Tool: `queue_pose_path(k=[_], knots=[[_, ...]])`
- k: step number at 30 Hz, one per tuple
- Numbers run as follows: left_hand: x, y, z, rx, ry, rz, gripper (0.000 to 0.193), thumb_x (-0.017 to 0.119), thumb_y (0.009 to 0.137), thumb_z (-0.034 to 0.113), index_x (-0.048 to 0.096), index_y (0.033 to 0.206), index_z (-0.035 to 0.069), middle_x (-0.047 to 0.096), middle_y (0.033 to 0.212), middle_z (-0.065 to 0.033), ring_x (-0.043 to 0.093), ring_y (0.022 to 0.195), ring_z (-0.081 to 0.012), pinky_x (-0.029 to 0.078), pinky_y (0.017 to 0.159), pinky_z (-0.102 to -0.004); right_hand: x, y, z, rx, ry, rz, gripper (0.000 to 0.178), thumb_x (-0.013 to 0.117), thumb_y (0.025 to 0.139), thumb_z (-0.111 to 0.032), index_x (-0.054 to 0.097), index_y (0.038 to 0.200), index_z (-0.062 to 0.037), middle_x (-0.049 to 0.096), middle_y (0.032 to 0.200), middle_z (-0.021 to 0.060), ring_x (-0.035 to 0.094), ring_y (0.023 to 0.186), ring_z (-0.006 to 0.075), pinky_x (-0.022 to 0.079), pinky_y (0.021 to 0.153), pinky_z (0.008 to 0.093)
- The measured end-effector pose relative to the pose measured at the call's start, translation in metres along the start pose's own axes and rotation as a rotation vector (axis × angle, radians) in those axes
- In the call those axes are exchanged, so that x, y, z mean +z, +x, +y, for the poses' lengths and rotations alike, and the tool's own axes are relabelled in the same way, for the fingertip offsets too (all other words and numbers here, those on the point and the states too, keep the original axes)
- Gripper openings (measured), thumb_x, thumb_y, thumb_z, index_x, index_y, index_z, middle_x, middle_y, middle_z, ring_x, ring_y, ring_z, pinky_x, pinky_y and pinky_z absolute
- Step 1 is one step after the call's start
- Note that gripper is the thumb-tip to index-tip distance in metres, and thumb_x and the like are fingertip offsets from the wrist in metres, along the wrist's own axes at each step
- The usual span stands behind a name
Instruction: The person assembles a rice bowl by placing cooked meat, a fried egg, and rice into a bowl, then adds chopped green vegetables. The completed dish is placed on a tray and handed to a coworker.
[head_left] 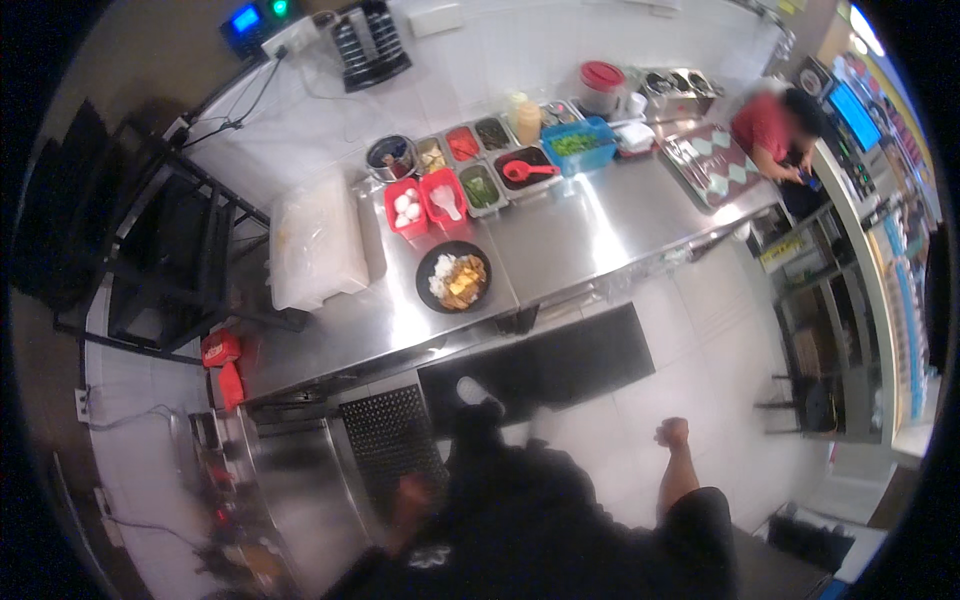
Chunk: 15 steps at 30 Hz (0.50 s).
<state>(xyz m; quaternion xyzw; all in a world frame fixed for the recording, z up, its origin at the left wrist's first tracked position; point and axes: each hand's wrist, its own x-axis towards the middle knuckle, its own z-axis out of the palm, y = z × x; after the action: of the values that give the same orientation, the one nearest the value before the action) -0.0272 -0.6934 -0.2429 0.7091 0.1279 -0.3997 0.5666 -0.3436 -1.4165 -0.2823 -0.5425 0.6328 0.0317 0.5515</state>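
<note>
While the person stood before the steel counter (560, 250), the right hand (673, 433) was held out above the pale floor (720, 350), its fingers curled in toward the palm with nothing seen in them. The left hand (412, 500) was low, near the body and well apart from the right; owing to blur, it could not be told how far its fingers were spread or whether they had hold of anything.

Ahead of the left fingers, at floor level, lay a perforated mat (390, 435). A plain dark mat (580, 355) lay ahead of both hands, with a light shoe (478, 393) over it.

Farther ahead, more in line with the left fingers than the right, the black plate (447, 304) rested on the counter near its front edge, apart from both hands. It bore white rice (439, 285) and, to the right, brown pieces (465, 295) with a yellow topping (462, 280).

Beyond the plate from the fingers stood a red tub (412, 232) of white rounded pieces (407, 205) and a second red tub holding a white scoop (445, 203). A blue tub (592, 164) of green leaves (574, 144) stood farther right. A large white bin (320, 240) stood ahead and left of the left fingers. Farthest off, ahead and right of the right fingers, was a co-worker (762, 130) in red.
</note>
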Motion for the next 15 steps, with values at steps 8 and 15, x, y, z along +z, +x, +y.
queue_pose_path(k=[8, 15], knots=[[-0.050, 0.093, 0.066, -0.044, -0.597, -0.090, 0.044, 0.080, 0.091, 0.029, 0.067, 0.128, 0.009, 0.075, 0.100, -0.0100, 0.075, 0.080, -0.0273, 0.063, 0.068, -0.0484, 0.175, -0.052, -0.293, -0.354, 0.375, 0.036, 0.038, 0.076, 0.094, -0.033, 0.076, 0.087, 0.0047, 0.071, 0.074, 0.0065, 0.062, 0.066, 0.0129, 0.050, 0.059, 0.0318], [-0.047, 0.133, 0.083, -0.465, -0.174, -0.057, 0.050, 0.071, 0.095, 0.044, 0.064, 0.134, 0.014, 0.073, 0.117, -0.0125, 0.075, 0.095, -0.0343, 0.062, 0.083, -0.0574, 0.275, -0.216, -0.570, -0.918, -0.024, 0.018, 0.050, 0.068, 0.102, -0.043, 0.076, 0.081, 0.0013, 0.061, 0.063, 0.0012, 0.054, 0.058, 0.0089, 0.041, 0.052, 0.0298]])
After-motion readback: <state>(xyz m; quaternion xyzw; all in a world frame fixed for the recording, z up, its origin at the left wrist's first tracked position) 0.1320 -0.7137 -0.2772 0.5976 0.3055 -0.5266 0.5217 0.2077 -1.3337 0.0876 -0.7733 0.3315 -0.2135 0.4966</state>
